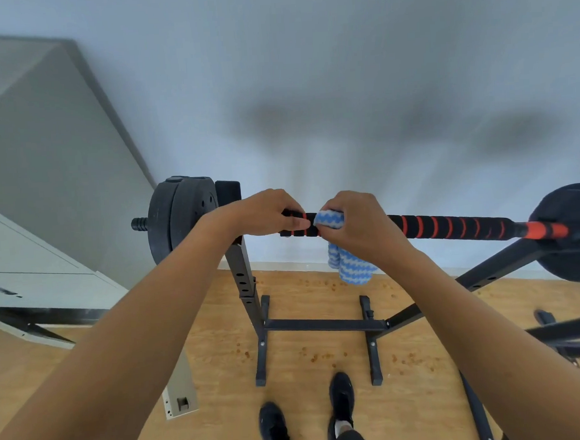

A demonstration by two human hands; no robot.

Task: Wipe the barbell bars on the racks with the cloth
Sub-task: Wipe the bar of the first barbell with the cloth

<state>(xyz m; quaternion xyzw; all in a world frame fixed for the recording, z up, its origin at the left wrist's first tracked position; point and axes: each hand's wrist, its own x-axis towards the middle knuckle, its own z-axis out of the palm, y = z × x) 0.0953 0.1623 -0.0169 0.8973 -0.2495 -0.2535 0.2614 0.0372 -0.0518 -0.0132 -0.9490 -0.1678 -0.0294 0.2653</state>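
A barbell bar (448, 227) with black foam and orange stripes lies across a black rack (248, 288), with black weight plates (179, 218) at its left end and another plate (571, 230) at the right. My left hand (265, 214) grips the bar just right of the left upright. My right hand (358, 223) grips a blue-and-white zigzag cloth (350, 267) wrapped over the bar, right beside the left hand. The cloth's loose end hangs below the bar.
The rack's base bars (323, 324) and feet stand on a wooden floor (221, 356) in front of a pale wall. My black shoes (341, 397) are just behind the base. A grey cabinet (35, 271) sits at left; more black frame tubes (566, 331) at right.
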